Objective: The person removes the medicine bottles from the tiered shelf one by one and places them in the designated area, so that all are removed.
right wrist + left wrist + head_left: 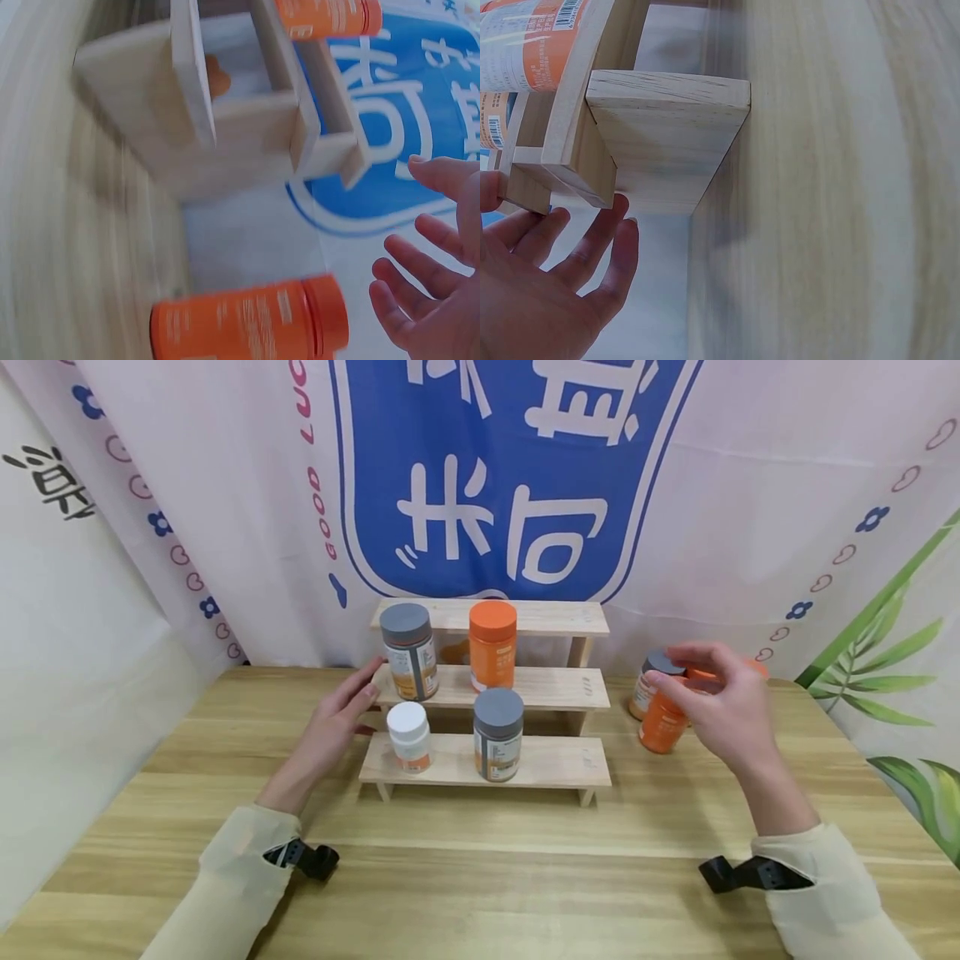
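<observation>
A three-step wooden rack [558, 760] stands on the table. My left hand [336, 717] is at its left end, and in the left wrist view the slightly bent fingers [592, 247] touch or nearly touch the boards' ends. Out to the right, my right hand [731, 706] is above an orange bottle [662, 727]. The right wrist view shows that hand's fingers [424, 266] spread, apart from the orange bottle below. Behind this bottle stands a grey-lidded jar [643, 693]; another orange lid [753, 668] is partly hidden by the hand.
On the middle step are a grey-lidded jar [408, 652] and an orange bottle [492, 646]. The lowest step bears a white-capped bottle [409, 739] and another grey-lidded jar [498, 735]. A printed curtain [720, 527] hangs behind the wooden table [480, 877].
</observation>
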Tool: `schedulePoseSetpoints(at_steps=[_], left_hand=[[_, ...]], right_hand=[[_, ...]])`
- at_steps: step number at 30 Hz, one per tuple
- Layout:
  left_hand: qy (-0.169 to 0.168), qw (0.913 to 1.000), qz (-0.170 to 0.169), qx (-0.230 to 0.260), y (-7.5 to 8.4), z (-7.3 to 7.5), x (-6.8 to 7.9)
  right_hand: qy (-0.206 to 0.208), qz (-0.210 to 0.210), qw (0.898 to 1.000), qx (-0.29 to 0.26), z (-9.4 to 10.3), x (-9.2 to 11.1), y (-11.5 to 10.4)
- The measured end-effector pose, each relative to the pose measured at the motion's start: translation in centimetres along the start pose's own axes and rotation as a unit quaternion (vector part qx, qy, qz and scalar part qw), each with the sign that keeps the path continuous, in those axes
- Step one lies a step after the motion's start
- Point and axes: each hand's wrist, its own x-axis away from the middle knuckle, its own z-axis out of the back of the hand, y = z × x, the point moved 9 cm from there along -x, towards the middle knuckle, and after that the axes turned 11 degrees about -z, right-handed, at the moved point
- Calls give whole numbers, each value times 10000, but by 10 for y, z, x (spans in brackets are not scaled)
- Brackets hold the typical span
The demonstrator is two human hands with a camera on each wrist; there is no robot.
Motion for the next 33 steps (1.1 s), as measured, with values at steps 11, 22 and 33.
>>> schedulePoseSetpoints(at_steps=[11, 22, 33], left_hand=[[-31, 10000, -41, 47, 0, -3, -4], [45, 10000, -37, 28, -4, 0, -3], [42, 10000, -29, -3, -5, 1, -1]], right_hand=[[-1001, 292, 9874, -1187, -49, 2, -49], [-1920, 92, 9712, -1410, -102, -3, -94], [-2248, -160, 9664, -1233, -136, -8, -117]])
